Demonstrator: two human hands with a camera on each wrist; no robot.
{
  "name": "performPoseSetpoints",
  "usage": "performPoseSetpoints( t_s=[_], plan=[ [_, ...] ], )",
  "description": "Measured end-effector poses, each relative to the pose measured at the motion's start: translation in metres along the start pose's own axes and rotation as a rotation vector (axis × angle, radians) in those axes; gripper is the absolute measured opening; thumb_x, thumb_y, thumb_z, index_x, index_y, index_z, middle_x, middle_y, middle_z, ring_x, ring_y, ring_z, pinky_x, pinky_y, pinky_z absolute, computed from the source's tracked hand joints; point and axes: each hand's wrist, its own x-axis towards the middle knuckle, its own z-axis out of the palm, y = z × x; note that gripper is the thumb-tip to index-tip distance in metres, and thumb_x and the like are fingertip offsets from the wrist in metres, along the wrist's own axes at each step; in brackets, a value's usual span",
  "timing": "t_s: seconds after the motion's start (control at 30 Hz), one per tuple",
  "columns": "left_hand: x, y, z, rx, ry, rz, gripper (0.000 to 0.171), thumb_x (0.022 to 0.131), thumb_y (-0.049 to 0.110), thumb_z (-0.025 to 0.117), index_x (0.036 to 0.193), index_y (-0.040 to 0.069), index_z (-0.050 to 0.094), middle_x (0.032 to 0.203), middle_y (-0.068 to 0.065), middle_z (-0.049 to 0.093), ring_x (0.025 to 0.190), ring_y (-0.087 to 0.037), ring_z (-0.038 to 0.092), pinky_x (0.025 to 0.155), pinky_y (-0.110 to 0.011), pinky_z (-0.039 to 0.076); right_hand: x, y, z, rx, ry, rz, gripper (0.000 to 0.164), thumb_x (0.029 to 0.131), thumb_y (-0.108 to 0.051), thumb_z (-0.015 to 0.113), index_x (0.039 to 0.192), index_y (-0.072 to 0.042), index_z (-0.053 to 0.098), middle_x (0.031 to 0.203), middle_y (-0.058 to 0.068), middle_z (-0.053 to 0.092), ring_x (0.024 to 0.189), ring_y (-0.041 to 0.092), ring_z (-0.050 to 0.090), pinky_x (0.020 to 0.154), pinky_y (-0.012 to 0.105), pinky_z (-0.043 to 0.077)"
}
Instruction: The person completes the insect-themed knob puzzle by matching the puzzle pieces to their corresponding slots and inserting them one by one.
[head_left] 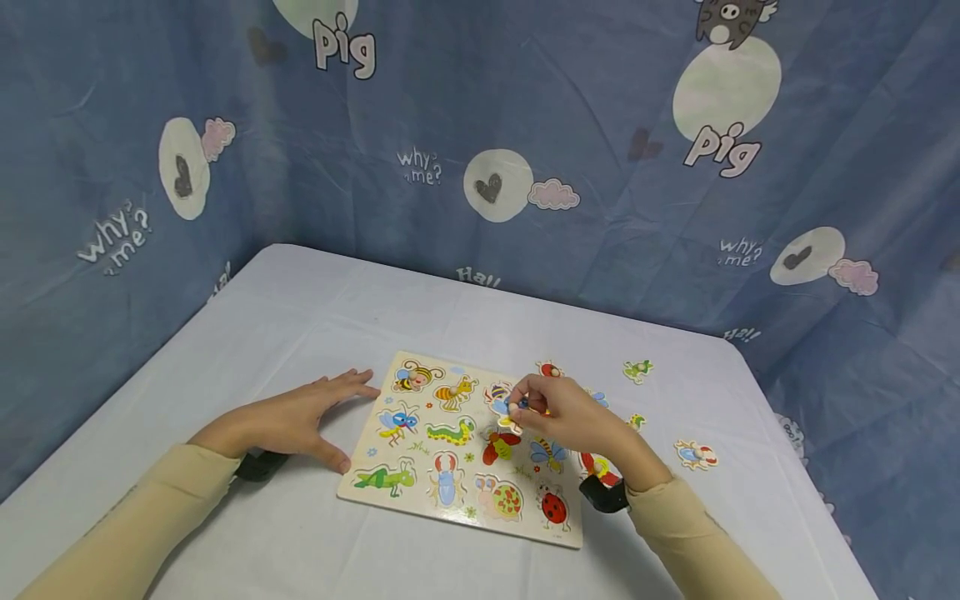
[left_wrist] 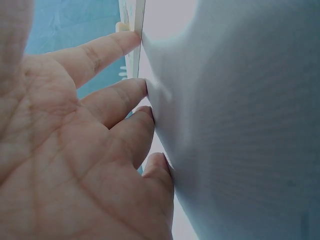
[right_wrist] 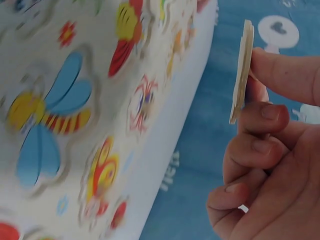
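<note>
A wooden insect puzzle board (head_left: 420,507) lies on the table between the hands, printed with colourful bugs in cut-out outlines. At its left edge the left hand (head_left: 300,417) is spread, thumb and fingers straight; in the left wrist view its fingertips (left_wrist: 141,86) touch the table by the board. Above the board's upper right part, the right hand (head_left: 566,410) pinches a small puzzle piece (head_left: 510,423). That wooden piece (right_wrist: 242,72) appears edge-on in the right wrist view, raised off the board, its picture hidden there. The other right fingers are curled beneath.
Right of the board lie several loose puzzle pieces: a stag beetle (head_left: 697,455), a green one (head_left: 638,371), a red-and-yellow one (head_left: 598,468) near the right wrist, and a red one (head_left: 551,369) behind the board. Blue patterned cloth (head_left: 360,208) hangs behind the white table.
</note>
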Motion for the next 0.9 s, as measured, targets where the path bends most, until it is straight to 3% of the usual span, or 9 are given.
performPoseSetpoints(
  t_s=[0.9],
  plan=[
    [0.0,0.002,-0.001,0.012,-0.009,0.01,0.106,0.07,0.045,0.099,0.159,0.013,0.05,0.177,-0.023,0.026,0.163,-0.054,0.017,0.129,-0.076,0.015,0.064,-0.041,0.047,0.017,-0.138,-0.047,0.017,0.109,-0.023,0.066,0.115,-0.007,0.068,0.066,-0.004,0.046,0.056,0.009,0.036,0.062,0.023,0.036]
  ],
)
